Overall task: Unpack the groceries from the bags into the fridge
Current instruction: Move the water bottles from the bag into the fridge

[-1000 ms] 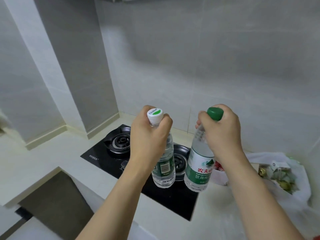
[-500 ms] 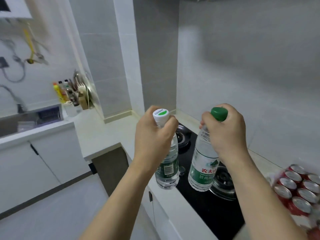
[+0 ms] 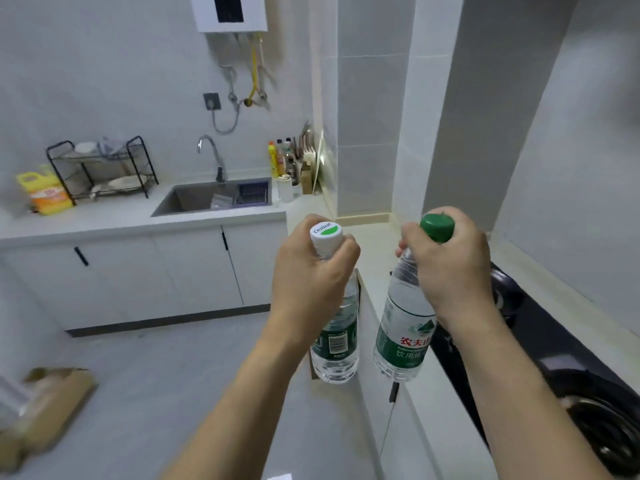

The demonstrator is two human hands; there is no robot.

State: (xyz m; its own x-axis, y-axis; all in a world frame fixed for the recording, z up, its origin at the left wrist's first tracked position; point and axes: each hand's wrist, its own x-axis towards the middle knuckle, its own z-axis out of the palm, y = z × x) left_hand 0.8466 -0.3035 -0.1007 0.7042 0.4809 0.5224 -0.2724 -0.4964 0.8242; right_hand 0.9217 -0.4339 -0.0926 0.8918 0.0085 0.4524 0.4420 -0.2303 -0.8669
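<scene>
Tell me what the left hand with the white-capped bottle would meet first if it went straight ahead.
Probably nothing near: ahead of the left hand lies open floor, then the white cabinets under the sink. Depth is unclear.

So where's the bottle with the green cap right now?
In the head view it is right of centre: the green-capped bottle hangs from the right hand, beside the white-capped bottle in the left hand, near the black stove.

The left hand (image 3: 311,271) hides the neck of its bottle (image 3: 335,341), as the right hand (image 3: 450,271) does on the green-capped bottle (image 3: 403,334). The hob (image 3: 554,368) is cut off at the right edge. A brown box (image 3: 48,407) at lower left is blurred.
</scene>
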